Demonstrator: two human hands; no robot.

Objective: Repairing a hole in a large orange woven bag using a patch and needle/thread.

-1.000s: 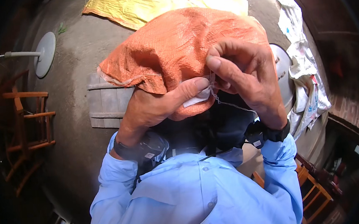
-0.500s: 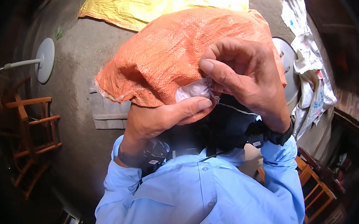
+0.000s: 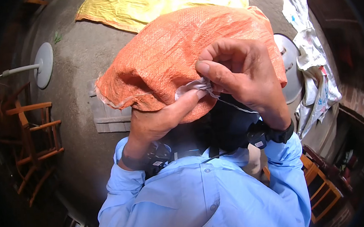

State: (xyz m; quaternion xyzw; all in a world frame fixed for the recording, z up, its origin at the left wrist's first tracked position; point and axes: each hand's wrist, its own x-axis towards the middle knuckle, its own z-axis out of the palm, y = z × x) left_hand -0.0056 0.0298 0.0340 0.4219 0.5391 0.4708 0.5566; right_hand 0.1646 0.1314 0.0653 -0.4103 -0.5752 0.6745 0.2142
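Observation:
An orange woven sack [image 3: 185,41] lies across my lap. Its near edge is gripped by my left hand [image 3: 159,121], fingers hidden beneath and thumb pressed on a white piece of cloth or lining [image 3: 187,88] that shows at the edge. Just right of that thumb, the white material is bunched, and a thin white string [image 3: 234,105] runs from it toward my right wrist. Over the bunched part, my right hand [image 3: 244,73] is closed in a pinch, thumb against forefinger. Whatever sits between those fingertips is too small to make out.
A yellow woven sheet [image 3: 162,7] is spread on the floor beyond the sack. To the right are a round metal lid [image 3: 290,68] and crumpled white sacks [image 3: 311,58]. Wooden chairs [image 3: 31,128] and a round white stand base [image 3: 44,65] are at the left.
My right hand has shifted slightly left. My left thumb has moved up and left over the white material, which now looks more bunched and shows less.

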